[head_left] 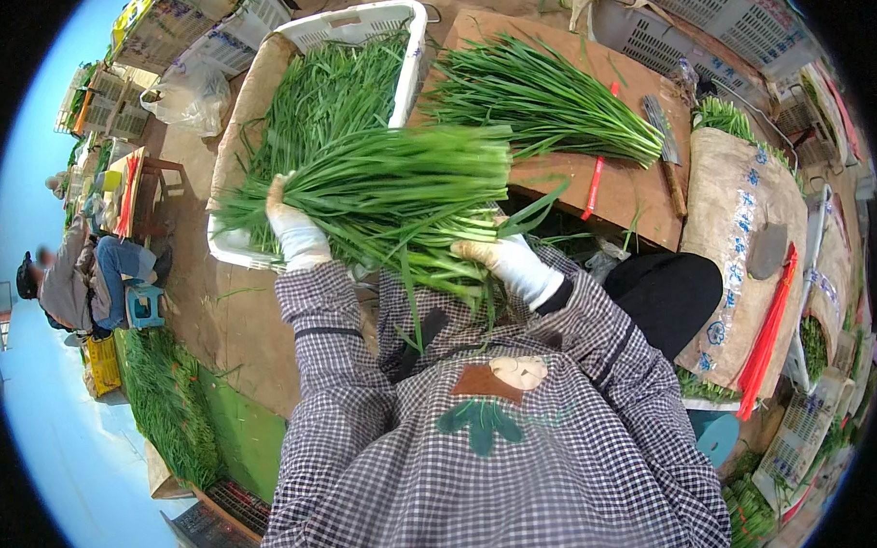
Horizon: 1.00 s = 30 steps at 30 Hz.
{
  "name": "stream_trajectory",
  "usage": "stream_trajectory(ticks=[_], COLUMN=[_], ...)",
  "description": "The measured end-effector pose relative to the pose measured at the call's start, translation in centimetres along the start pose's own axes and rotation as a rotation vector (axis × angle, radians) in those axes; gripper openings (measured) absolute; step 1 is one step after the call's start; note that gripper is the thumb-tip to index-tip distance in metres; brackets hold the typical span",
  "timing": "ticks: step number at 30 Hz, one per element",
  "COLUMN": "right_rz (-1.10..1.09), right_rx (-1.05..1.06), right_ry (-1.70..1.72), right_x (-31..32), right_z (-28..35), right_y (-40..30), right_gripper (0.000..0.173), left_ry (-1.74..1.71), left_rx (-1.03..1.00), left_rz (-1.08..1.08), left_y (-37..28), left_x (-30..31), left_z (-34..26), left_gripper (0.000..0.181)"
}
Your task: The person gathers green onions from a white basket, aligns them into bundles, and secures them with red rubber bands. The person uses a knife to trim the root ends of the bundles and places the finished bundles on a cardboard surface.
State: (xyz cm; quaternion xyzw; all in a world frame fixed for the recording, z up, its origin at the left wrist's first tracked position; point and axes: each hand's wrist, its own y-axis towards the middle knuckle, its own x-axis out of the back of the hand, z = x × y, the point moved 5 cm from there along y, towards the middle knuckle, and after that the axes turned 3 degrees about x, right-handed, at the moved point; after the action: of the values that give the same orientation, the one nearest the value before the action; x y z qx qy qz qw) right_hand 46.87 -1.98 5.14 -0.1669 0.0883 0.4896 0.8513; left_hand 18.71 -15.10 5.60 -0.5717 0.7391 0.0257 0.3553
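A loose bunch of garlic chives (406, 177) stretches across my lap, its upper part blurred. My left hand (297, 224), in a white work glove with stained fingers, grips the leafy side. On the pale stem ends, my right hand (510, 260) is closed, also gloved in white. Just behind the bunch stands a white plastic crate (415, 65) lined with sacking and filled with more chives (338, 96). To the right, a second bunch of chives (541, 104) lies on a brown board (628, 202), over a red tie strip (593, 189). A knife (667, 150) rests beside its stem ends.
A cloth-covered crate (728, 264) at right carries a bundle of red strips (770, 327) and a grey flat piece (767, 251). Another person (84, 279) sits at far left. Chives (171, 406) lie on green matting (241, 426). A plastic bag (193, 101) lies beyond.
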Motion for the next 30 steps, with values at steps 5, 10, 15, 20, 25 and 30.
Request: stream_trajectory(ticks=[5,10,15,20,25,30], right_rz=[-0.319,-0.479,-0.273,-0.112,0.146,0.028], right_rx=[0.168,0.175,0.131,0.098,-0.194,-0.086], right_ry=[-0.287,0.023,0.213,0.375,0.076,0.353], right_x=[0.5,3.2,3.5,10.2,6.7,-1.2], right_z=[1.0,-2.7,1.2,4.5,0.2,-0.8], right_y=[-2.4,-1.9,-3.2,-8.7,-5.4,-1.6], right_gripper=[0.029,0.027,0.015,0.029,0.038,0.050], left_ry=[0.039,-0.052,0.062,-0.011,-0.053,-0.029], left_rx=[0.003,0.047,0.028,0.099,0.125,-0.005], left_rz=[-0.101,0.026,-0.214,-0.265,-0.178,-0.137], left_y=[-1.8,-2.0,-1.9,0.8,1.0,-0.9], left_x=[0.4,1.1,0.8,6.8,7.3,4.6], left_z=[-0.8,2.1,1.5,2.9,4.4,2.9], left_gripper=[0.027,0.027,0.033,0.041,0.036,0.031])
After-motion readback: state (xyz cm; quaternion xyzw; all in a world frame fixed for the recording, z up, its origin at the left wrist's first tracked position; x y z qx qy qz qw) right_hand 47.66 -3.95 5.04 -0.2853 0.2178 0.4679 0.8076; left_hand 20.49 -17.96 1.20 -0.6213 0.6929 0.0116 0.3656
